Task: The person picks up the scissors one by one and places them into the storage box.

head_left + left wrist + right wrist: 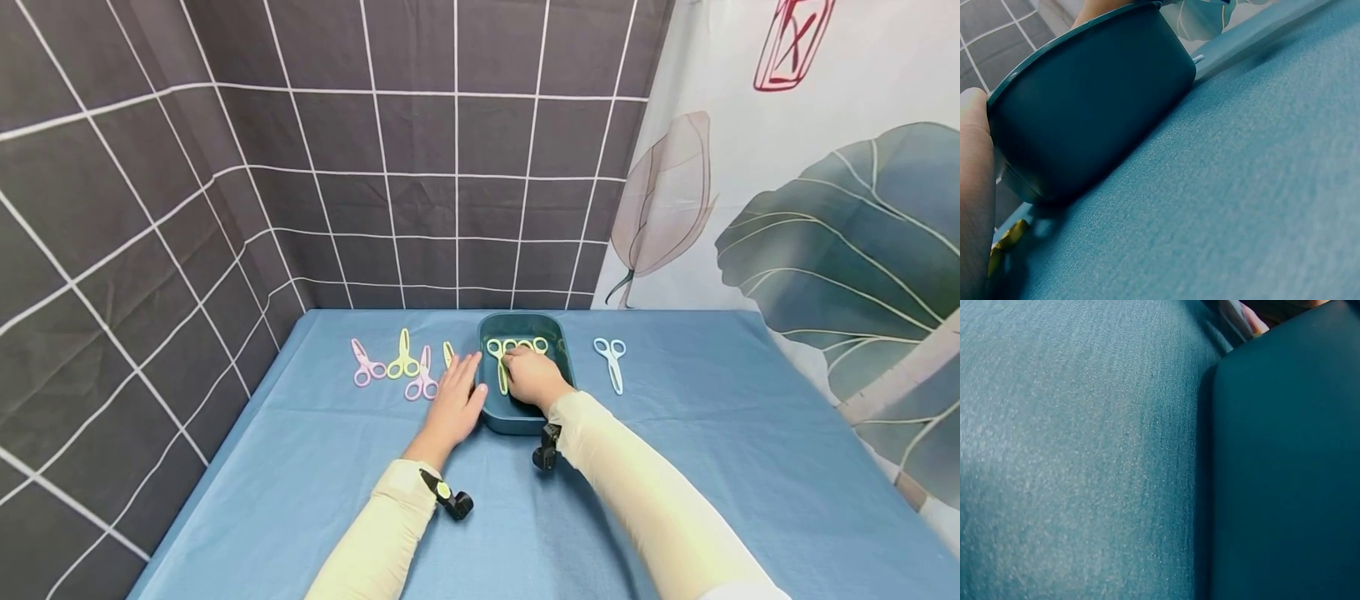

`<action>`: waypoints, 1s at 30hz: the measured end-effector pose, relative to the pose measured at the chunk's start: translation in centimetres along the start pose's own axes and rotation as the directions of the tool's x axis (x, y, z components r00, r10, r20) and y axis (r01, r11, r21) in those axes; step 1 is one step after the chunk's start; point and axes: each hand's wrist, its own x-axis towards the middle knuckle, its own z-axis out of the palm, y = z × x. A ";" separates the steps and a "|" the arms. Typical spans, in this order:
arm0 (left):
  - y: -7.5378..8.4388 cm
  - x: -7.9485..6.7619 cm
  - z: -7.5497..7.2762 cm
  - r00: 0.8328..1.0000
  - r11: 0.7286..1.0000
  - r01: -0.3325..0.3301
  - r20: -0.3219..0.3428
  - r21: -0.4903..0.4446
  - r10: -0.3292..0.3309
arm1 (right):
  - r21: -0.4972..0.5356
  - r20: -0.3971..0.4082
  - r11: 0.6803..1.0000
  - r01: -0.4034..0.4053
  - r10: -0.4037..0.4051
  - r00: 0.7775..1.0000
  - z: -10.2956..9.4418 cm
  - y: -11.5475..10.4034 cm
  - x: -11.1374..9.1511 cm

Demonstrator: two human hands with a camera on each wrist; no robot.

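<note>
A dark teal tray [513, 425] stands on the blue cloth, with yellow-green scissors [503, 379] and a second yellow-green pair [540, 343] inside. My right hand [536, 379] reaches into it, fingers curled down at the scissors and seeming to grip a pair; the fingertips are hidden. Against the tray's left side lies my left hand [452, 406], its fingers extended. In the left wrist view, the left thumb [974, 137] touches the rim of the tray [1097, 100]. Yellow scissors [448, 353] lie partly behind the left hand.
Left of the tray lie pink scissors [366, 364], yellow scissors [403, 358] and another pink pair [422, 379]. Pale blue scissors [611, 360] lie to its right. A dark gridded backdrop [412, 200] hangs behind the cloth-covered table [300, 467].
</note>
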 end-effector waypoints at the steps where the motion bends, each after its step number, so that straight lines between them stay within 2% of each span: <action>1: 0.0 0.0 0.0 1.000 1.000 0.000 0.000 -0.001 0.000 | 0.000 -0.001 1.000 0.002 -0.002 1.000 0.0 0.0 0.0; 11: 0.0 0.0 0.2 1.000 1.000 0.006 0.003 0.000 -0.006 | 0.004 0.027 1.000 0.003 -0.003 1.000 -0.2 0.0 -0.2; 14: 0.0 0.1 0.3 1.000 1.000 0.002 0.004 0.009 -0.002 | 0.030 -0.007 1.000 0.000 0.000 1.000 -0.6 0.3 -0.2; 17: 0.1 0.2 0.5 1.000 1.000 -0.003 0.005 0.018 0.003 | 0.127 -0.066 0.992 -0.016 0.024 0.998 -1.5 1.2 -0.3; 21: 0.1 0.2 0.6 1.000 1.000 -0.005 0.000 0.013 0.005 | 0.294 -0.178 0.956 -0.006 0.061 0.982 -3.2 3.0 -1.2; 24: 0.0 0.1 0.6 1.000 1.000 -0.015 -0.017 0.005 0.015 | 0.374 -0.261 0.927 0.009 0.096 0.960 -4.1 4.4 -2.6; 30: -0.2 0.0 0.3 0.999 1.000 -0.020 -0.032 0.018 0.020 | 0.479 -0.329 0.878 0.018 0.160 0.931 -3.5 6.2 -5.8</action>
